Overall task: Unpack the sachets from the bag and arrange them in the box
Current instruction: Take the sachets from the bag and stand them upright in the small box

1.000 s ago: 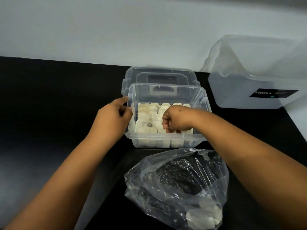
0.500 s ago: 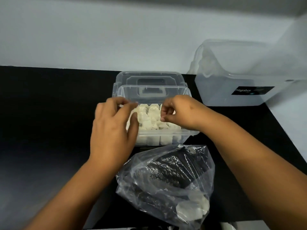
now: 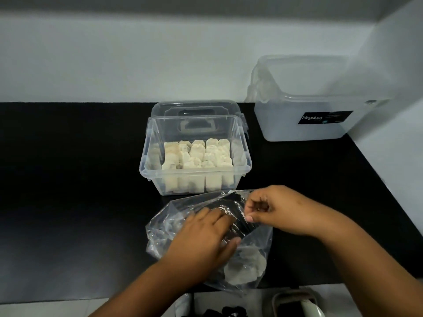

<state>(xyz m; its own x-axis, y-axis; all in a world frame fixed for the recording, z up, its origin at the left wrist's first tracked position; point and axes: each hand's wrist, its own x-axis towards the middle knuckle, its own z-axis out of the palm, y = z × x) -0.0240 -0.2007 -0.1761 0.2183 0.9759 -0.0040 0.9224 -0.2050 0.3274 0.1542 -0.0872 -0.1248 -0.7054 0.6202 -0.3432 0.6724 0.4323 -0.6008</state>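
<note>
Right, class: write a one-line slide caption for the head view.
Both hands open the plastic bag in front of a sachet-filled clear box.

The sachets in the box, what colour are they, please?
Cream-white sachets, seen in the head view.

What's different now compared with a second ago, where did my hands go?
Both hands left the box and came back to the bag. The left hand now reaches into the bag's mouth, and the right hand pinches the bag's upper edge, holding it open. The sachets stay packed in rows in the box, and the big container at the right has not moved.
</note>
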